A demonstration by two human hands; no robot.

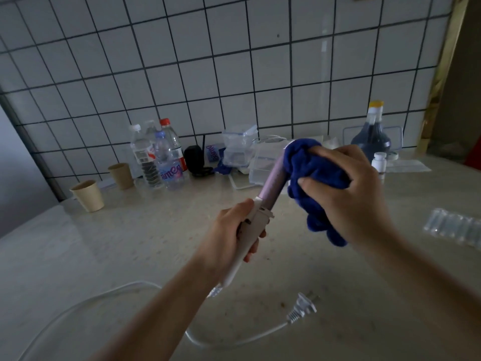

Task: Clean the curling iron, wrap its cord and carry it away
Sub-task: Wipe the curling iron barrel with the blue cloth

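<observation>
Gripping hands: left (229, 234) curling iron (270, 186), right (347, 195) cloth (305, 162).

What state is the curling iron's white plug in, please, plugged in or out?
Out: the white two-pin plug lies loose on the beige stone counter, pins bare, its white cord unwound.

1. Dim, cool, even light; only soft, faint shadows on the counter (117, 251).
2. A pale vertical glare streak marks the tiled wall (324, 48).
3. Wide-angle distortion bends and tilts the tile lines toward the edges.
4. Bottles (158, 157) at the back look soft and grainy.
</observation>
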